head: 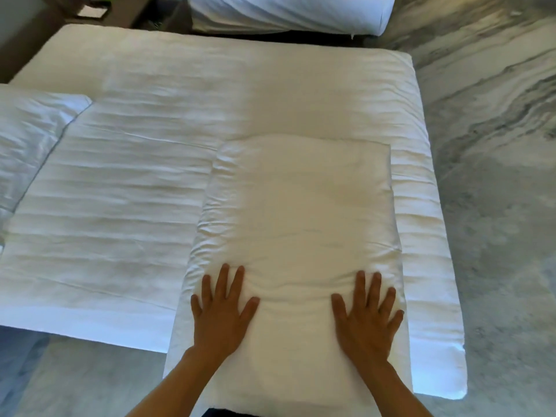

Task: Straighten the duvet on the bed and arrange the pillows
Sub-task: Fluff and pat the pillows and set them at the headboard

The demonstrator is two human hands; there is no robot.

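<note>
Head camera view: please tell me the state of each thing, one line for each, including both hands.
Left hand: open, fingers spread, pressed flat on the near pillow.
Right hand: open, fingers spread, pressed flat on the same pillow.
Near pillow: lying flat on the bed, wrinkled near the hands.
Bed cover: spread flat, with fine creases.
Pillow at left edge: lying on the bed, crumpled, partly out of view.
Bedding at top: bunched beyond the bed.

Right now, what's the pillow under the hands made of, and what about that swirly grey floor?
The pillow looks like soft white woven fabric, probably cotton, over squashy filling: it wrinkles and dents where the left hand and right hand press flat. The floor looks like grey carpet printed with marble-like swirls, though polished stone is possible; the blur hides its texture.
</note>
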